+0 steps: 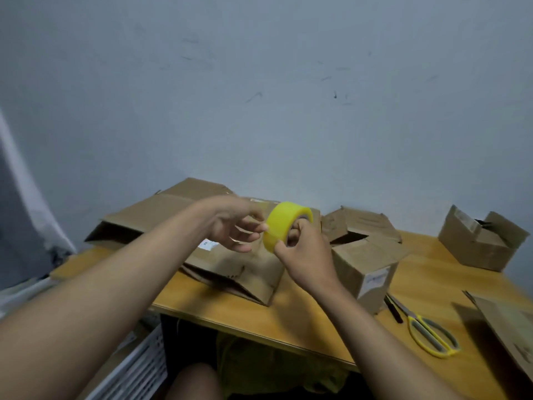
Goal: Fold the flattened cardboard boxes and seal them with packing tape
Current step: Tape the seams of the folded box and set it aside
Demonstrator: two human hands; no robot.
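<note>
A yellow roll of packing tape (pixel 284 223) is held up above the table. My right hand (pixel 305 252) grips it, with fingers hooked through its core and the thumb on its outer face. My left hand (pixel 233 226) reaches in from the left and its fingertips touch the roll's left edge. Below and behind the hands lies a large flattened cardboard box (pixel 161 217) on the wooden table (pixel 288 321). A small folded box (pixel 366 267) with open top flaps stands just right of my right hand.
Yellow-handled scissors (pixel 427 333) and a dark pen (pixel 392 308) lie on the table at the right. Another open box (pixel 481 241) stands at the far right, and a cardboard piece (pixel 507 321) at the right edge. A white slatted crate (pixel 135 368) sits below left of the table.
</note>
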